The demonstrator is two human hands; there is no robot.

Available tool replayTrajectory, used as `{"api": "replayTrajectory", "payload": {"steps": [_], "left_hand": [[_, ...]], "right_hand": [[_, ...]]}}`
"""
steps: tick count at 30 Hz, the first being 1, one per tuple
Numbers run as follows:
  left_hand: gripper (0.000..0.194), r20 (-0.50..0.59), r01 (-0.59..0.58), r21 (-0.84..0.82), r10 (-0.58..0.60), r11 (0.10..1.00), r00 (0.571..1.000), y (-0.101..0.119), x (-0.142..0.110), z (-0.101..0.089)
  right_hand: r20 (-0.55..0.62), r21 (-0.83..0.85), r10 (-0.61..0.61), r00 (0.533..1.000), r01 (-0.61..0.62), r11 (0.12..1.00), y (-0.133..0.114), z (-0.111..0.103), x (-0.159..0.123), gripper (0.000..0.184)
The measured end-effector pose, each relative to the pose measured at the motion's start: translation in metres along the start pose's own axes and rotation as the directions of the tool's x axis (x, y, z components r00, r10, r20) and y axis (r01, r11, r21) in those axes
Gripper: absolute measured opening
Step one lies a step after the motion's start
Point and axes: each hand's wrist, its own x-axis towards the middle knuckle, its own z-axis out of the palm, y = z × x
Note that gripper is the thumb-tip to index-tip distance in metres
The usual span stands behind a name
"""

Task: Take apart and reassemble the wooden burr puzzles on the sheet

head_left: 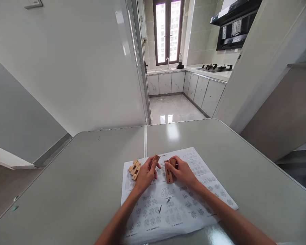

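Observation:
My left hand (148,172) is closed around a brown notched wooden puzzle piece (156,158), its end sticking up past the fingers. Two or more wooden pieces (169,177) are in my right hand (181,170), one standing lengthwise toward me with a dark mark near its lower end. Left of my left hand, several lighter notched wooden pieces (134,169) lie close together. All of this is over a white instruction sheet (173,214) printed with small assembly drawings. My fingers partly hide the held pieces.
The sheet lies on a grey-green glossy table (91,190) with a seam (145,141) down its middle. A small green bit (14,208) is near the left edge. Beyond the table, a doorway opens on a kitchen with a gas stove (215,68) and a window (168,32).

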Motion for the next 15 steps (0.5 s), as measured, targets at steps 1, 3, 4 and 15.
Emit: {"api": "replayTrajectory", "payload": {"steps": [1,3,4,15], "left_hand": [[0.045,0.039,0.008,-0.02,-0.007,1.0,0.999,0.002,-0.001,0.002],[0.048,0.1,0.024,-0.066,-0.017,0.998,0.995,0.005,-0.003,0.006],[0.048,0.121,0.028,-0.1,-0.016,0.995,0.993,0.006,-0.005,0.007],[0.028,0.184,0.109,-0.356,-0.045,0.928,0.982,-0.005,-0.008,-0.011]], "right_hand": [[-0.019,-0.022,-0.003,1.0,0.002,1.0,0.0,0.0,0.0,0.047],[-0.053,-0.046,-0.007,0.999,0.004,0.999,-0.001,-0.001,-0.002,0.046],[-0.065,-0.045,-0.008,0.998,0.005,0.999,-0.001,-0.001,-0.002,0.046],[-0.034,0.415,0.15,0.988,-0.122,0.902,-0.011,-0.014,0.003,0.057]]}}
